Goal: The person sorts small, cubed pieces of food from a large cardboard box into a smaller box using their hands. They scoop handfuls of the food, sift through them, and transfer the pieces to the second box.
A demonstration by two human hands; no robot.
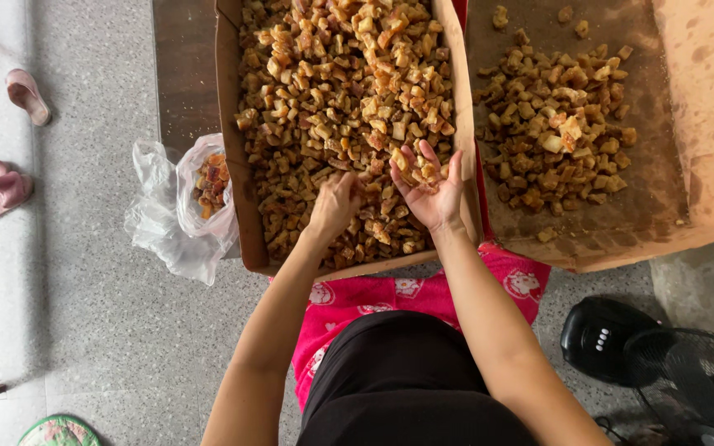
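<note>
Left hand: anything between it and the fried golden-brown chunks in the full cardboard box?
Nothing visible. The left hand rests, fingers down, directly on the fried golden-brown chunks in the full cardboard box. The right hand is beside it, palm up, cupping a few chunks, not across the left hand's path.

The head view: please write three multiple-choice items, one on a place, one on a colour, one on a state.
1. Where is the clear plastic bag?
A. left of the fuller box
B. inside the right box
C. on the fan

2. What colour is the cloth under the boxes?
A. blue
B. pink
C. white

3. How is the right hand?
A. a fist
B. flat on the floor
C. palm up, holding pieces

Answers: 1 A, it lies on the floor beside the fuller box; 2 B, pink shows; 3 C, pieces rest in the open palm.
</note>
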